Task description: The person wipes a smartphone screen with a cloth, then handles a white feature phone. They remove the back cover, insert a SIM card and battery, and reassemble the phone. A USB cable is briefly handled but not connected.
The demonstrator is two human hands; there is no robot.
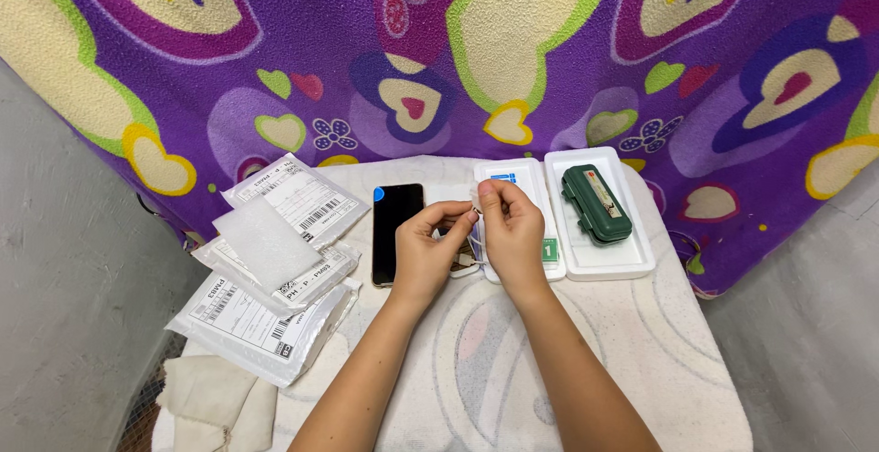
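Both hands meeting at mid-table: left hand and right hand, fingertips of each pinched shut on a small white packet, held just above the cloth-covered table. Just left, a black phone lying flat. Just right, a white foam tray with a green case. Far left, stacked white mailer bags.
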